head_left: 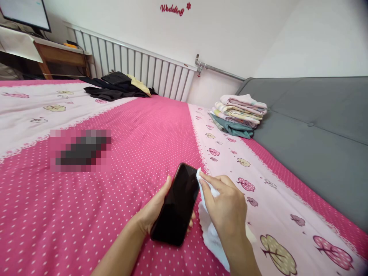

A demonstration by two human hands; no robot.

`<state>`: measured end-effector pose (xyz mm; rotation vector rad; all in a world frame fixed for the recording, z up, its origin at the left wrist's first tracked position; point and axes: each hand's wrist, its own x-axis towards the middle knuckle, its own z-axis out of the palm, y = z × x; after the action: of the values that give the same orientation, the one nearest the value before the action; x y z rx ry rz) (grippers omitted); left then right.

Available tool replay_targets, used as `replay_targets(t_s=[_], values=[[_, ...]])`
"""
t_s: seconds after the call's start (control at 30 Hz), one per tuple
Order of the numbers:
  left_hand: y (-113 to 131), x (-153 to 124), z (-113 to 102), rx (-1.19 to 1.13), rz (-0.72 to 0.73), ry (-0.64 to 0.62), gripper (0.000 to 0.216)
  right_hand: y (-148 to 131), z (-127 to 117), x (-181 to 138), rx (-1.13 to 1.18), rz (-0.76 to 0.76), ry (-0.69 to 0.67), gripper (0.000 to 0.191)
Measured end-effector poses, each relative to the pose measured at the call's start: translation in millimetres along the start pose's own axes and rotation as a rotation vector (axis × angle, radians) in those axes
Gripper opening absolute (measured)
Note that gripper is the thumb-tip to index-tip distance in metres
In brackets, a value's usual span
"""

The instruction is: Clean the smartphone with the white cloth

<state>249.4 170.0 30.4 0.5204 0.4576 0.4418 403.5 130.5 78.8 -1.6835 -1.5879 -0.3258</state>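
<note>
A smartphone (pixel 176 207) with a dark screen lies tilted in my left hand (pixel 156 205). My thumb runs along its left edge, and fingertips show past its right edge. My right hand (pixel 225 203) pinches a corner of a white cloth (pixel 211 230) between thumb and fingers. That corner is at the phone's upper right edge. The rest of the cloth hangs below my right hand, partly hidden behind it and the forearm.
Under my hands spreads a pink dotted bedspread (pixel 138 153). A blurred-out dark object (pixel 83 149) lies at left. Dark clothes (pixel 115 86) are heaped at the far edge. Folded fabrics (pixel 240 113) are stacked against the grey headboard (pixel 313 115). A radiator (pixel 138 59) lines the wall.
</note>
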Motion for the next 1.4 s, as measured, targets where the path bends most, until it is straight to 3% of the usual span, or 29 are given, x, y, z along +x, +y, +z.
replay_targets(t_s=[0.13, 0.4, 0.5, 0.67, 0.87, 1.0, 1.17, 1.4], values=[[1.9, -0.2, -2.3, -0.037, 0.059, -0.013, 0.087, -1.4, -0.7, -1.3, 0.015, -0.011, -0.055, 0.02], [6.2, -0.9, -6.8, -0.184, 0.155, -0.011, 0.076, -7.5, -10.3, -6.4, 0.095, -0.053, -0.424, 0.019], [7.4, -1.8, -5.6, -0.244, 0.188, -0.001, 0.071, -10.9, -13.7, -8.0, 0.1, -0.064, -0.491, 0.019], [6.1, -2.2, -5.3, -0.176, 0.14, -0.014, 0.077, -9.8, -11.2, -7.2, 0.109, -0.025, -0.403, 0.017], [1.9, -4.1, -2.5, -0.04, -0.02, -0.103, 0.092, -5.0, -7.1, 0.0, 0.141, 0.036, -0.102, 0.015], [0.9, -4.4, -0.5, -0.013, -0.056, -0.106, 0.093, -2.5, -7.4, 3.8, 0.147, 0.018, 0.005, 0.018], [1.4, -3.1, -0.9, -0.024, -0.029, -0.114, 0.09, -0.3, -5.2, 3.4, 0.177, 0.015, -0.055, 0.018], [2.0, -1.0, -6.3, -0.119, 0.087, -0.061, 0.081, -4.9, -4.3, -3.5, 0.192, -0.053, -0.337, 0.015]])
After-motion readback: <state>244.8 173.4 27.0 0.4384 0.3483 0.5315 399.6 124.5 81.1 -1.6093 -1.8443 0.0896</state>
